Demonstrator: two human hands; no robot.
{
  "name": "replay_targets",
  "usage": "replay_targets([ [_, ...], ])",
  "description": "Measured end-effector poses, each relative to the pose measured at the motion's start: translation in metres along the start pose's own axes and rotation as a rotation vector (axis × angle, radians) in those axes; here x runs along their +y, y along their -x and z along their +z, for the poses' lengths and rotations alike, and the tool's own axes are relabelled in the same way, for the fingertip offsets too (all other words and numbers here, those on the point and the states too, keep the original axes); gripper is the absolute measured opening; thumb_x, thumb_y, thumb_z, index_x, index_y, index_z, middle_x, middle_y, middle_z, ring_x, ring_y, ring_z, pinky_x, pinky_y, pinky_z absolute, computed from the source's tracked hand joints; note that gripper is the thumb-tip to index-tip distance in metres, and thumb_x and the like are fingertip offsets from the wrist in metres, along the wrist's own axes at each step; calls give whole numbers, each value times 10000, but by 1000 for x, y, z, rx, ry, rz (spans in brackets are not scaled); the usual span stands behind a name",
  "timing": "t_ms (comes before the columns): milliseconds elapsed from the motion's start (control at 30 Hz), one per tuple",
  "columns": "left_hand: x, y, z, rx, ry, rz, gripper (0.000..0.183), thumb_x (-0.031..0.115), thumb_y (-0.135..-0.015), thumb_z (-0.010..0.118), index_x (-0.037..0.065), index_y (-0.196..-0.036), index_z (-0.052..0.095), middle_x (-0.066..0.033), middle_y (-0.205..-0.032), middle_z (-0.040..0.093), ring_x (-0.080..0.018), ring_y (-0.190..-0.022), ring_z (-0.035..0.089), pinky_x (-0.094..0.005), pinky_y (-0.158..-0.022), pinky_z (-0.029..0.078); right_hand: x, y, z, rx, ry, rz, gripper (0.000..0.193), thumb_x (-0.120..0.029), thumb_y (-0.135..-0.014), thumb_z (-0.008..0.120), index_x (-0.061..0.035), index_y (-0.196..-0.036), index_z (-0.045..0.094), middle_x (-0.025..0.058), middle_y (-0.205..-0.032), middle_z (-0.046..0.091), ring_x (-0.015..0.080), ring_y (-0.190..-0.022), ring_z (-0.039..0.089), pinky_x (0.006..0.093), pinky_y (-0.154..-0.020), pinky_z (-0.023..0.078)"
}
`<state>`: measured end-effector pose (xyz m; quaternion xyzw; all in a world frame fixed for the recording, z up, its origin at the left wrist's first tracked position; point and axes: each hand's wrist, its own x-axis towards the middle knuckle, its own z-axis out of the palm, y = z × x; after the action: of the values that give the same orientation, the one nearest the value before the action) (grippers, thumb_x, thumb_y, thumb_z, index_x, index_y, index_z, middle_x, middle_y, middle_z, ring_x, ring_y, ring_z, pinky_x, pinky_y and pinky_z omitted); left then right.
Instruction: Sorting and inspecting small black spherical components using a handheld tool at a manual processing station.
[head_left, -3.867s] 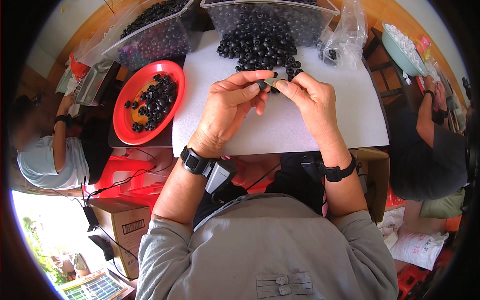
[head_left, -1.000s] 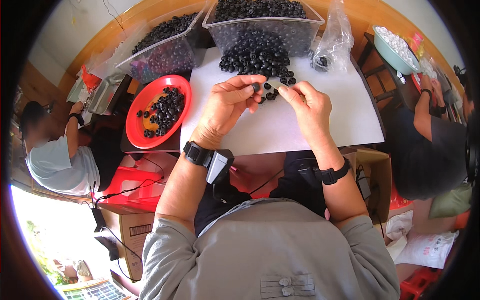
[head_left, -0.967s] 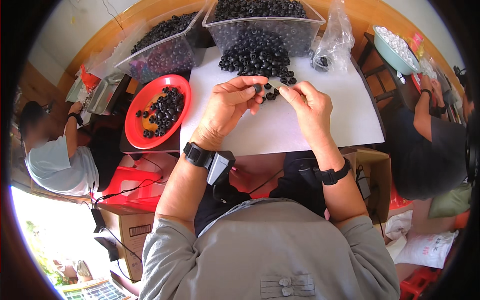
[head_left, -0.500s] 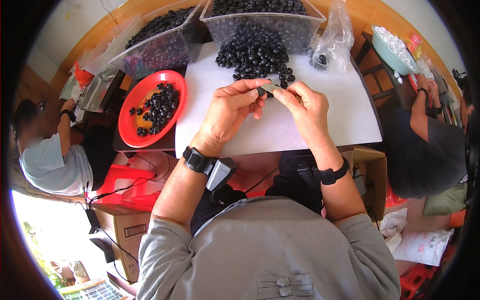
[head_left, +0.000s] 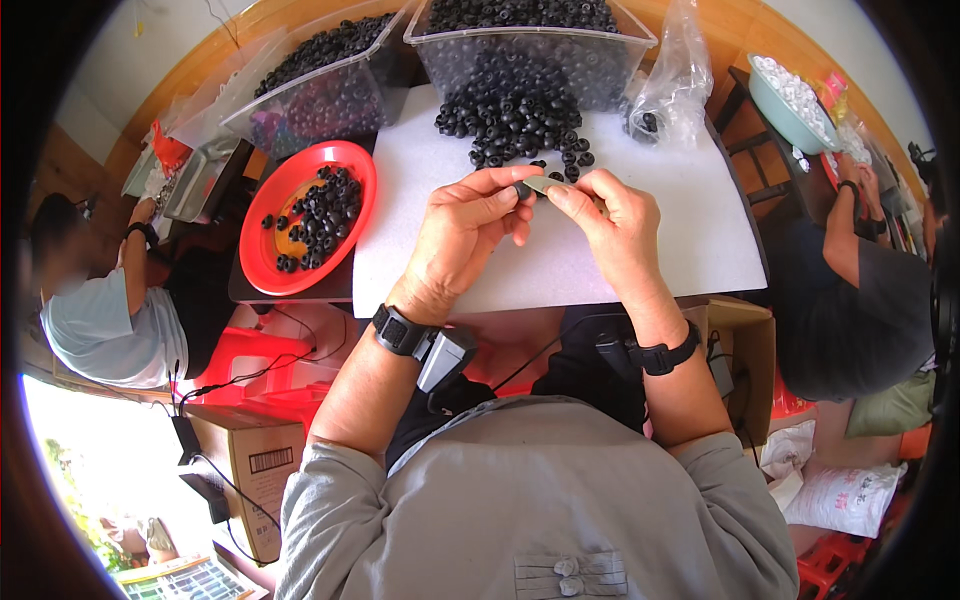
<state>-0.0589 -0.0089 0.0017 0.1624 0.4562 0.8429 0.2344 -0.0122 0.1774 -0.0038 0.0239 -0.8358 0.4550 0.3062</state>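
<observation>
Between the thumb and fingers of my left hand (head_left: 462, 228) is a small round black part (head_left: 522, 190). My right hand (head_left: 618, 225) pinches a thin, flat grey-green blade-like piece (head_left: 541, 184), whose tip meets the black part. Both hands are raised over a white sheet (head_left: 660, 215) on the table. Just beyond them spreads a heap of similar black parts (head_left: 510, 110), many with a hole in the middle. More of these parts lie in a red plastic dish (head_left: 256, 255) to the left.
Two clear plastic bins (head_left: 625, 75) full of black parts stand at the back, beside a clear plastic bag (head_left: 680, 90). One person (head_left: 110, 320) sits at left, another (head_left: 850, 290) at right near a pale green basin (head_left: 765, 105). Cardboard boxes (head_left: 240, 470) flank me.
The whole view has shifted very slightly. My hands keep nearly the same pose, with the blade-like piece still against the black part.
</observation>
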Motion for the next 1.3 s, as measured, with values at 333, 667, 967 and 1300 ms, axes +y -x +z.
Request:
replay_targets([
  [333, -3, 1, -2, 46, 22, 2, 256, 35, -1002, 533, -83, -1199, 644, -127, -1021, 657, -196, -875, 606, -306, -696, 492, -1, 2, -4, -153, -30, -142, 334, -292, -862, 792, -43, -707, 631, 45, -551, 562, 140, -480, 497, 302, -484, 398],
  [667, -4, 3, -4, -21, 64, 27, 293, 47, -1007, 528, -78, -1252, 630, -125, -1015, 645, -197, -876, 601, -303, -685, 478, -3, -2, -2, 10, -103, -9, 342, -289, -885, 784, -21, -721, 649, 15, -536, 530, 86, -498, 464, 275, -479, 369],
  [967, -4, 6, -3, 8, 52, 15, 310, 45, -1016, 515, -88, -1277, 616, -149, -994, 643, -201, -875, 599, -306, -698, 480, 1, 1, 2, -19, -69, -5, 376, -332, -856, 805, -44, -689, 631, 26, -518, 526, 104, -474, 469, 295, -465, 365],
  [1300, -6, 8, -4, 7, 40, 40, 301, 62, -1024, 509, -91, -1257, 622, -148, -1004, 641, -205, -887, 595, -307, -702, 481, 1, 1, 1, -30, -33, -34, 384, -333, -858, 801, -43, -687, 617, 42, -516, 537, 125, -459, 480, 306, -462, 375],
])
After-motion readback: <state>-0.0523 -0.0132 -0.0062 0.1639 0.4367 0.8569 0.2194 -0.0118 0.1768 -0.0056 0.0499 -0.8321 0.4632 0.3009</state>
